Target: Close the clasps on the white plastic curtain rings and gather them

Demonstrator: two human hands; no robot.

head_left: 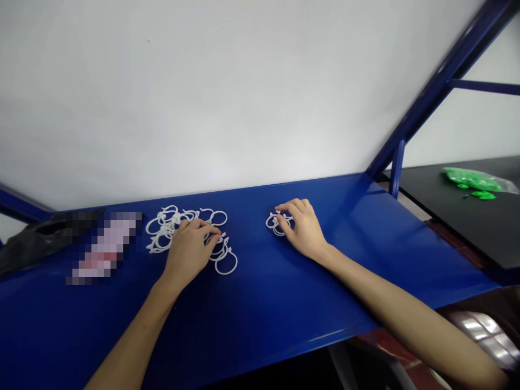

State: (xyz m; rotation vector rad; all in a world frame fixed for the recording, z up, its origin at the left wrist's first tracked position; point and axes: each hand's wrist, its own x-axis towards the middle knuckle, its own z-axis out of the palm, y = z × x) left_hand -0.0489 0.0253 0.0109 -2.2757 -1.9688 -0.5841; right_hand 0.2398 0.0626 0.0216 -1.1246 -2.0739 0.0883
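Observation:
Thin white plastic rings with small knobs lie on a blue metal table in two groups. The larger pile of white rings (pixel 162 238) is on the left, partly hidden under my left hand (pixel 189 244). My left thumb and index fingertip come together over the rings at the pile's right side, pinching one. One loose white ring (pixel 226 264) lies at the near right edge of this pile. Further right, my right hand (pixel 304 227) curls its thumb and fingers round a small cluster of white rings (pixel 279 232). My right palm hides part of that cluster.
The blue table (pixel 260 309) meets a white wall (pixel 260 97). A black plastic bag (pixel 36 241) and a blurred-out pinkish item (pixel 108 246) lie at left. A blue frame post (pixel 422 103) rises at right. Beyond it, a black table (pixel 459 216) holds a bag of green pieces (pixel 471 180).

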